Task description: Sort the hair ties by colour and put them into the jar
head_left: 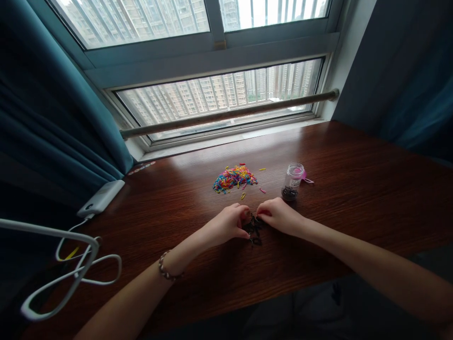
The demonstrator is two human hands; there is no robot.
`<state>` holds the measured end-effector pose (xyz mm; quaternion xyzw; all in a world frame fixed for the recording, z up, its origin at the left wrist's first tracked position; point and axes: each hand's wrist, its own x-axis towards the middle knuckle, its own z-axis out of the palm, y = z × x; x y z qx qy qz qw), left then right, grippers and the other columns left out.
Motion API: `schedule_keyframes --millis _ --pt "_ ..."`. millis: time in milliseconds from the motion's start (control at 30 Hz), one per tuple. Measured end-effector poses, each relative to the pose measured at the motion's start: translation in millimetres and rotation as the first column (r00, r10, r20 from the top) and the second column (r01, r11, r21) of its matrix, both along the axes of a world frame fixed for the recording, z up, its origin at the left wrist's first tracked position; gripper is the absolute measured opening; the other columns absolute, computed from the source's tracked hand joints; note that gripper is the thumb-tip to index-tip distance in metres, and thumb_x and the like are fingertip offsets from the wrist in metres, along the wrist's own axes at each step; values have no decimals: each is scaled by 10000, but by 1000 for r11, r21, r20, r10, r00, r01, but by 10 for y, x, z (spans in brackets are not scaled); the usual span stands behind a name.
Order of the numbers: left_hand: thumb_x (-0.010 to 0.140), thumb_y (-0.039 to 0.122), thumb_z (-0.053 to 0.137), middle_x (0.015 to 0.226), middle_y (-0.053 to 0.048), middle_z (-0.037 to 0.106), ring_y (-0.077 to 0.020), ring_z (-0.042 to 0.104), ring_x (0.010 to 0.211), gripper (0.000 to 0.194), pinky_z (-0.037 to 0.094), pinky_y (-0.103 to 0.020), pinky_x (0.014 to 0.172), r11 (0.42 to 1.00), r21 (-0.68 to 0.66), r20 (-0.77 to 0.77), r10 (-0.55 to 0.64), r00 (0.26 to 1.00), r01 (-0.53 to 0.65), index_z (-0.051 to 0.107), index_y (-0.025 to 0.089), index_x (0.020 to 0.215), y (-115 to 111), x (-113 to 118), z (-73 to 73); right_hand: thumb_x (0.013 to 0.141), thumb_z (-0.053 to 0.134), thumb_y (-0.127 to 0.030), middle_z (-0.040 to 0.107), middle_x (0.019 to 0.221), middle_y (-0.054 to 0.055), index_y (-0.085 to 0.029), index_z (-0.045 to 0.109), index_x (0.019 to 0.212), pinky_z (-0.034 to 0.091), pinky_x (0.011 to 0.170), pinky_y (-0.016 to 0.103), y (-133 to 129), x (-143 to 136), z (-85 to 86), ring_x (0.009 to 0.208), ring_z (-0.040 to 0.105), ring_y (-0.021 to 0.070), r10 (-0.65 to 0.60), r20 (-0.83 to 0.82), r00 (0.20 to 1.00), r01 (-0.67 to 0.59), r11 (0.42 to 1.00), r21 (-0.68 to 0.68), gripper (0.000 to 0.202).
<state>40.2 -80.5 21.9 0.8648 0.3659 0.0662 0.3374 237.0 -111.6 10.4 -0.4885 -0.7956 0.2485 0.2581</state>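
A small heap of black bands (254,227) lies on the brown wooden table between my hands. My left hand (233,222) touches the heap's left side, its thumb and fingers curled a little apart. On the right edge of the heap, my right hand (278,215) has its fingertips pressed together on something black, too small to name. Behind the right hand stands a clear jar (294,175) with dark bands at its bottom. Further back is a pile of small colourful bands (234,178), with a few loose ones around it.
A pink item with a loop (307,178) lies beside the jar. At the left are a white power bank (101,198) and a looped white cable (87,257). A metal rail (230,114) crosses the window behind the table (354,189). Blue curtains hang at both sides.
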Motion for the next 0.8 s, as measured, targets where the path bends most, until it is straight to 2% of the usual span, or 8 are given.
schedule_keyframes --millis 200,333,533,633,700,800 --pt "620 291 695 761 -9 549 -129 520 672 317 414 -209 583 998 54 13 11 1000 -11 594 163 891 -99 81 49 718 480 -84 666 711 21 -140 673 792 407 570 178 -79 -47 -74 619 574 106 23 -199 980 -41 995 -86 214" --pt "657 218 649 757 -13 557 -110 508 628 179 405 -199 569 999 47 40 14 999 -16 618 150 819 -135 118 37 724 480 -92 669 733 21 -143 671 807 427 576 188 -111 -50 -132 630 584 112 42 -278 960 -77 990 -117 215" --pt "679 115 543 685 -11 592 -104 506 605 152 390 -188 556 996 19 121 89 989 -92 654 135 780 -116 126 -38 736 496 -111 658 764 30 -161 676 841 456 622 221 -145 -65 -136 663 590 124 28 -320 947 -50 997 -62 215" --pt "676 140 548 638 -8 603 -103 509 588 135 383 -180 533 984 -75 170 171 970 -161 662 120 745 -106 135 -42 739 506 -119 634 795 41 -167 678 834 461 618 219 -153 -65 -79 687 585 124 25 -330 944 -29 1000 -9 203" --pt "661 158 573 604 -1 603 -99 512 565 119 380 -176 518 959 -191 225 249 942 -208 662 109 723 -103 148 -29 749 522 -149 616 815 49 -161 671 847 467 620 218 -160 -65 -30 698 583 123 41 -357 933 -38 999 18 179" --pt "624 162 615 571 7 608 -90 519 524 108 395 -176 513 875 -419 287 381 879 -243 661 97 696 -93 168 -2 741 578 -214 595 833 51 -160 653 869 473 637 225 -167 -62 29 708 576 124 83 -378 922 -60 996 72 158"
